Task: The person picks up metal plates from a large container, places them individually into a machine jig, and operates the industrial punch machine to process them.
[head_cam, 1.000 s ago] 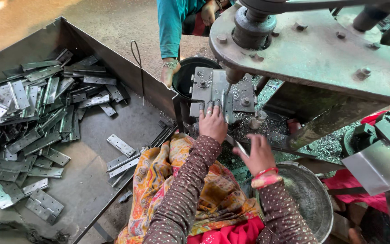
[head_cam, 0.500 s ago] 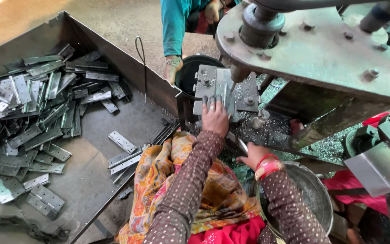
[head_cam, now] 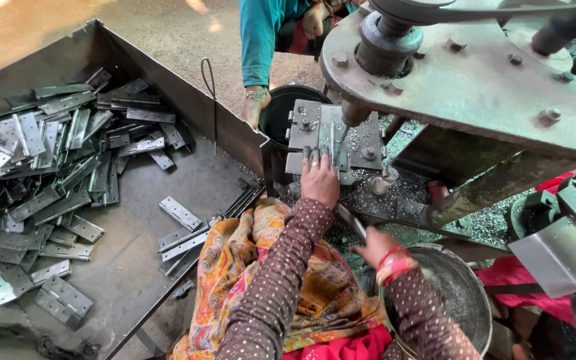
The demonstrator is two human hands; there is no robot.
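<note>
Nearest me, my right hand (head_cam: 376, 245) is closed around a flat metal strip (head_cam: 351, 221), just above the rim of a round metal pan (head_cam: 465, 293); further out, my left hand (head_cam: 319, 179) lies fingers-flat, gripping nothing, pressing a metal piece (head_cam: 328, 133) on the press bed (head_cam: 368, 143) under the punch (head_cam: 353, 113); left, a tray (head_cam: 121, 267) holds hinge plates (head_cam: 41, 167); beyond, another person's hand (head_cam: 256, 107) hangs beside a black bucket (head_cam: 281, 113).

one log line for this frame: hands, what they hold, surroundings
left hand: fingers on press die plate | right hand: holds flat metal piece over metal bowl | hinge tray at left
</note>
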